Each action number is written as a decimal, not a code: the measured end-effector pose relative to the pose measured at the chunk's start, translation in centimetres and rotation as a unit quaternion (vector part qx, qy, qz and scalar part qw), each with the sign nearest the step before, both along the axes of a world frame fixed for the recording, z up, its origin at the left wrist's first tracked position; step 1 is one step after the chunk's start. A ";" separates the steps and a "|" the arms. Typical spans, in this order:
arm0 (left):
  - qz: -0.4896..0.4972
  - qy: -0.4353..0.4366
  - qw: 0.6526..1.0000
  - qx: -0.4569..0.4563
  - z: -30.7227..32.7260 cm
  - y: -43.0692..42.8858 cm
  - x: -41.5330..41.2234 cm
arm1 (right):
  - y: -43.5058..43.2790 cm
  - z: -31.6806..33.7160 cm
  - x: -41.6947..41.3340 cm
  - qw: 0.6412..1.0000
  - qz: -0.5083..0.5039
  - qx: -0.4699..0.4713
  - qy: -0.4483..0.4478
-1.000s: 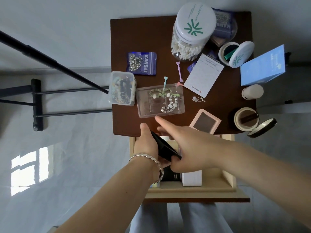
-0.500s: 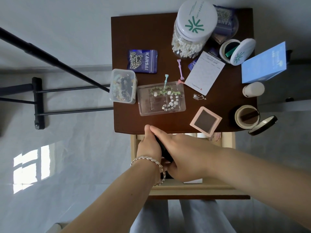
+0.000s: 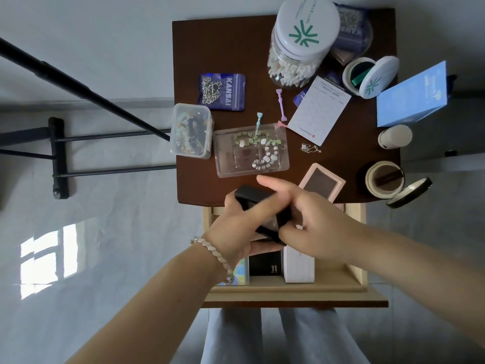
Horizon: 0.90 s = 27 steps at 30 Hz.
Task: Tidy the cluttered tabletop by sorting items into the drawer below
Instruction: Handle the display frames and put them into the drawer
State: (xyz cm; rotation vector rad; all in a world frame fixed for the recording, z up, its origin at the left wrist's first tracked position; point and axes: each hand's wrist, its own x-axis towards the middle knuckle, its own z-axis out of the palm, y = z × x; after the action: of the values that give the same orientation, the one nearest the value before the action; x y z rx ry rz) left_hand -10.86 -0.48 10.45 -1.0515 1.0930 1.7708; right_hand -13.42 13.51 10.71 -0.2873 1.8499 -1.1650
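Left hand (image 3: pixel 233 229), a pale beaded bracelet (image 3: pixel 212 252) on its wrist, with the thumb curled over the far left corner of a small black rectangular box (image 3: pixel 258 206) and the palm under it. Right hand (image 3: pixel 312 222) pinching the near right end of the same box, its forefinger stretched out over the top towards the far side. The box is held in the air above the pulled-out pale wooden drawer (image 3: pixel 288 288), just at the front edge of the dark brown square tabletop (image 3: pixel 236 48). It is tilted, its long axis running from far left to near right; motion blur hides which face is open. Directly beneath the hands, inside the drawer, stand a black carton marked "11" (image 3: pixel 266 264) and, touching its right side, a white oblong carton (image 3: pixel 299 266). These fill the near part of the drawer under the box. Just beyond the forefinger on the tabletop lies a clear flat plastic tray holding beaded bracelets (image 3: pixel 250 152). A pink square frame with a dark centre (image 3: pixel 322 182) lies just right of the hands, partly overlapped by the right hand. Further out: a clear lidded tub of mixed beads (image 3: pixel 191 131) overhanging the left edge, a blue "KANSAI" pouch of metal chain (image 3: pixel 223 91), a white printed card (image 3: pixel 320 111), and a tall clear jar of cotton swabs with a white lid (image 3: pixel 301 43) at the far side.
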 end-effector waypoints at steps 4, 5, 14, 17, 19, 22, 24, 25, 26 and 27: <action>0.026 0.008 1.000 0.010 0.1 -0.3 -0.2 | 0.5 0.6 0.2 0.990 -0.110 -0.065 -0.062; 0.052 -0.008 0.998 0.022 0.2 -0.4 -0.4 | 0.5 0.7 0.1 0.986 -0.133 -0.075 -0.068; -0.086 0.022 0.996 -0.020 0.3 -0.8 -1.0 | 0.7 1.7 -0.2 0.984 -0.138 -0.050 -0.096; -0.109 0.077 0.990 -0.055 0.8 -0.8 -1.1 | 1.0 1.3 -0.4 0.985 -0.118 -0.055 -0.110; -0.134 0.098 0.983 -0.073 1.2 -0.9 -1.2 | 1.2 1.2 -0.7 0.986 -0.113 -0.061 -0.106; -0.163 0.124 0.972 -0.116 1.1 -0.9 -0.8 | 1.1 1.2 -0.8 0.988 -0.092 -0.080 -0.093; -0.156 0.139 0.967 -0.147 0.9 -0.8 -0.6 | 1.2 0.6 -0.8 0.989 -0.092 -0.081 -0.083; -0.146 0.144 0.966 -0.158 1.0 -0.7 -0.5 | 1.2 0.3 -0.7 0.988 -0.099 -0.083 -0.087; -0.134 0.145 0.967 -0.162 1.0 -0.7 -0.4 | 1.2 0.0 -0.8 0.987 -0.105 -0.078 -0.092; -0.128 0.145 0.967 -0.163 1.0 -0.7 -0.3 | 1.3 -0.2 -0.9 0.987 -0.102 -0.071 -0.100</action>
State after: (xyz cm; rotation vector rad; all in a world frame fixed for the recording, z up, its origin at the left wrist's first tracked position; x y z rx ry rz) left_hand -11.15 -1.17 11.49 -0.8037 1.6681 1.5995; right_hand -14.29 14.78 10.46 -0.0582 1.6517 -1.4159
